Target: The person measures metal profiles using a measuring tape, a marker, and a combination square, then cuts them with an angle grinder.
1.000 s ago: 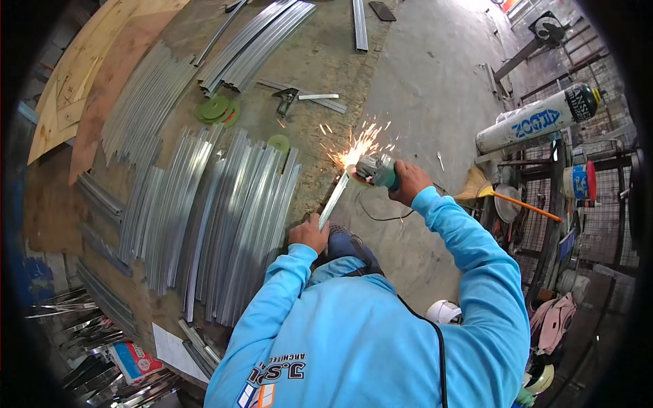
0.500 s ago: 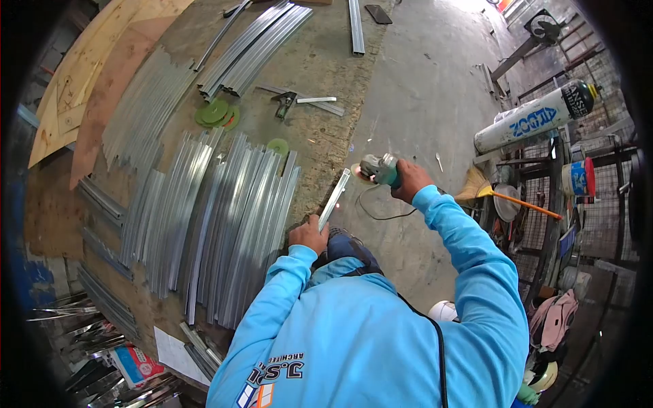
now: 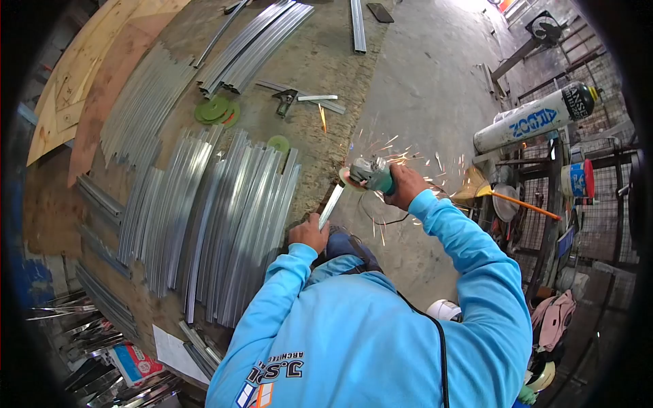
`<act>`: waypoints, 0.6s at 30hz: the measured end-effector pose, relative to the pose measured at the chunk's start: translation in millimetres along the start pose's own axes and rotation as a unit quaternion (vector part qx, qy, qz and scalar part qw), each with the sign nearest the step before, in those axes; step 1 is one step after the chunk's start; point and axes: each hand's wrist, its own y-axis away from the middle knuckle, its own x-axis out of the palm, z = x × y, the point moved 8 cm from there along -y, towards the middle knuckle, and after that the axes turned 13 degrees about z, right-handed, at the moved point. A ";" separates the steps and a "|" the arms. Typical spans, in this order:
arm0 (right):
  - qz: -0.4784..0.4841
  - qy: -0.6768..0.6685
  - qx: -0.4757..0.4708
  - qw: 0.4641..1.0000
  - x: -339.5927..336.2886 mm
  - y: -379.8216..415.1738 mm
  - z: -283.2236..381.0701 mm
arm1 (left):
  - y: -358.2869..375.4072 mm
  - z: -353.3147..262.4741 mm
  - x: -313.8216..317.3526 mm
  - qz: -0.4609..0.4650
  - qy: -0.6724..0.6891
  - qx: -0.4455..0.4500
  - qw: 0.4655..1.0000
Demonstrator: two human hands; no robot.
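Note:
My right hand (image 3: 407,185) is closed around the body of an angle grinder (image 3: 371,175). The grinder's disc (image 3: 349,179) meets the far end of a short metal channel (image 3: 332,204), and sparks (image 3: 432,163) fly off to the right and downward. Closed on the near end of that channel is my left hand (image 3: 309,234), at the table's edge. Left of it lie many cut metal channels (image 3: 238,224) side by side on the wooden table (image 3: 320,136).
Green grinding discs (image 3: 216,111) and a combination square (image 3: 286,102) lie beyond the channels. Longer channels (image 3: 262,44) and a phone (image 3: 380,12) are farther back. On the right stand an argon cylinder (image 3: 534,119), a broom (image 3: 524,202) and a rack. The grinder's cord (image 3: 391,222) hangs below it.
The grinder has moved slightly left and down, bringing its disc onto the channel's end. A wide spray of sparks has appeared. My left hand has stayed in place.

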 end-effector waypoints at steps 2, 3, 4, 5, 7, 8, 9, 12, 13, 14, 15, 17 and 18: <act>0.022 0.015 0.020 0.999 2.3 -4.4 -7.1 | -0.7 1.3 -1.3 -0.005 0.005 -0.003 1.000; 0.045 0.028 0.043 0.998 5.5 -6.5 -12.8 | -0.4 1.3 -1.3 -0.008 0.008 0.000 1.000; 0.041 0.005 0.031 0.999 -0.3 -4.2 -7.0 | -1.0 1.1 -0.8 -0.009 0.012 0.001 1.000; 0.043 0.008 0.029 0.999 -3.8 -2.2 -1.8 | -2.0 1.8 0.2 -0.010 0.015 -0.001 1.000; 0.039 0.011 0.039 0.998 -5.4 2.4 8.0 | -1.6 0.6 2.1 -0.009 -0.003 0.011 1.000; 0.026 0.026 0.021 0.999 -3.3 2.7 10.1 | -0.6 -0.4 2.8 -0.005 -0.003 0.011 1.000; 0.027 0.023 0.023 0.999 -2.8 2.1 8.8 | -0.3 -1.3 1.8 -0.003 0.000 0.010 1.000; 0.019 0.011 -0.003 1.000 1.3 -8.9 4.0 | 0.8 -2.8 0.2 0.002 -0.002 0.002 1.000; 0.017 0.012 -0.005 1.000 -0.1 -13.0 3.3 | -0.4 -1.5 0.5 0.008 -0.002 -0.008 1.000; 0.013 0.016 -0.006 1.000 -1.4 -16.0 1.9 | -1.5 -0.3 -0.2 0.006 -0.001 -0.009 1.000; 0.012 0.021 -0.007 1.000 -1.3 -17.1 0.2 | -1.2 -0.1 0.5 0.003 0.004 -0.003 1.000; 0.019 0.038 0.005 0.999 -9.0 -19.3 0.6 | -0.3 -0.8 0.1 -0.001 0.010 0.001 1.000; 0.022 0.051 0.017 0.998 -11.5 -21.0 0.4 | -0.6 -0.1 0.1 0.005 0.009 -0.001 1.000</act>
